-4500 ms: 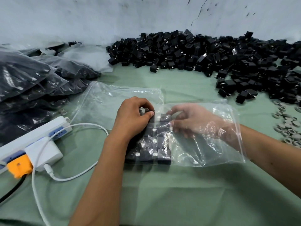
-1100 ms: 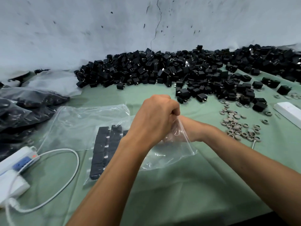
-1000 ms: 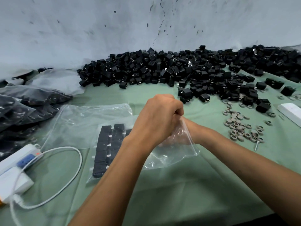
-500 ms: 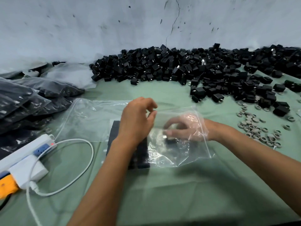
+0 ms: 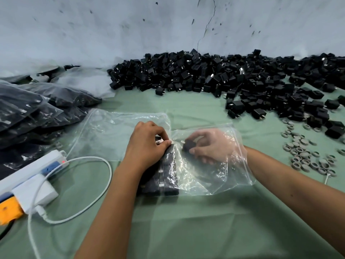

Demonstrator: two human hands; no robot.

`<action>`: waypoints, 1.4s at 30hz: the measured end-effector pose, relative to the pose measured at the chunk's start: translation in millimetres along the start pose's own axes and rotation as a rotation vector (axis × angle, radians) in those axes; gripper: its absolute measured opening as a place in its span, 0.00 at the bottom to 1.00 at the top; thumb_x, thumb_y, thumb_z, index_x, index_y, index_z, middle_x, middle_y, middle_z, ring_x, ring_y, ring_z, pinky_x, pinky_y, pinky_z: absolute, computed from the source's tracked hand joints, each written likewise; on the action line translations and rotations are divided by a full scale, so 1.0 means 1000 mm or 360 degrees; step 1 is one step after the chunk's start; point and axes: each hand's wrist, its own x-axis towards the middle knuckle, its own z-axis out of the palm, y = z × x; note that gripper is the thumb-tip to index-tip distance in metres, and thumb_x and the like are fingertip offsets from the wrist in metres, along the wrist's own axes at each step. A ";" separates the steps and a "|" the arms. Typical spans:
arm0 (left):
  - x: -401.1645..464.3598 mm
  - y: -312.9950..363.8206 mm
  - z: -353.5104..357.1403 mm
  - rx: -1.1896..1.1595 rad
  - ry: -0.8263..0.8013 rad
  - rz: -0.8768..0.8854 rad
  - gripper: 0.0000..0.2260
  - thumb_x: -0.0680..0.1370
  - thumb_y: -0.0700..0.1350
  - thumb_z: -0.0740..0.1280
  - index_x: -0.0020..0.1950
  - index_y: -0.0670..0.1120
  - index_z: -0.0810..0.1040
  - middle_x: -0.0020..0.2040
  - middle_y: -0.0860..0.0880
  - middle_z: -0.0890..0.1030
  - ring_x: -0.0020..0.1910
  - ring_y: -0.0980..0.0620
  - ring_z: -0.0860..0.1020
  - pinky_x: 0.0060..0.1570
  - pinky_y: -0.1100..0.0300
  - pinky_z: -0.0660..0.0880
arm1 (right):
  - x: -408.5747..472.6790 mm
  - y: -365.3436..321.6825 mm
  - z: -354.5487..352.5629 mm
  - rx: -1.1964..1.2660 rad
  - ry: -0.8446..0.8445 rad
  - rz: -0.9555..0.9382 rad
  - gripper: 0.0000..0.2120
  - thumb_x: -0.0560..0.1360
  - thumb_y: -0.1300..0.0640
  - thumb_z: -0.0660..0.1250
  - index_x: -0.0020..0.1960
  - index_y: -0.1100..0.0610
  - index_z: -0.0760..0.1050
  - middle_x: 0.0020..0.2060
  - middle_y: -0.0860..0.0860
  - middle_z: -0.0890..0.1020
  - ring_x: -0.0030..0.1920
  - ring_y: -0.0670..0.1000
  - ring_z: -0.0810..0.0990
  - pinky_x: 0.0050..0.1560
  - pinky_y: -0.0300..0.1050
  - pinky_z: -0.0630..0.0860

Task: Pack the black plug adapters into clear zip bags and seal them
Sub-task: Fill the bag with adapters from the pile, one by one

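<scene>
Dropped onto adapter rows (image 5: 164, 171) since half a second back: left hand (image 5: 147, 146), pressing through zip bag (image 5: 220, 174)
Right hand (image 5: 211, 146) inside bag, pinching loose adapter (image 5: 187, 145) just right of rows, nearer than left; rows run toward viewer

The zip bag (image 5: 205, 176) lies mid-table with stacked adapters (image 5: 166, 174) inside, the adapter heap (image 5: 224, 77) behind, filled bags (image 5: 33, 109) left, rings (image 5: 302, 152) right, power strip (image 5: 31, 174) front-left.
</scene>
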 end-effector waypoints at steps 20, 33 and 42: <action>-0.002 -0.009 0.005 -0.0097 0.0045 0.0056 0.04 0.75 0.50 0.75 0.45 0.56 0.81 0.47 0.56 0.77 0.54 0.53 0.70 0.50 0.63 0.66 | 0.013 -0.014 0.025 0.0470 -0.0037 -0.0011 0.18 0.80 0.60 0.69 0.70 0.52 0.77 0.29 0.47 0.83 0.25 0.40 0.79 0.24 0.31 0.73; -0.004 -0.007 0.002 -0.0048 0.0031 0.0008 0.14 0.77 0.33 0.65 0.53 0.50 0.82 0.53 0.51 0.79 0.57 0.49 0.72 0.58 0.57 0.71 | 0.008 0.004 0.027 0.0549 -0.0030 -0.0166 0.22 0.67 0.34 0.73 0.60 0.35 0.82 0.36 0.52 0.86 0.27 0.45 0.82 0.26 0.35 0.76; -0.005 -0.008 0.004 -0.0059 0.0076 0.0025 0.05 0.79 0.42 0.71 0.54 0.51 0.81 0.51 0.52 0.79 0.57 0.50 0.72 0.59 0.56 0.72 | 0.006 0.006 0.037 0.0472 0.0191 -0.0168 0.09 0.76 0.49 0.72 0.56 0.47 0.84 0.35 0.53 0.84 0.29 0.47 0.81 0.27 0.38 0.75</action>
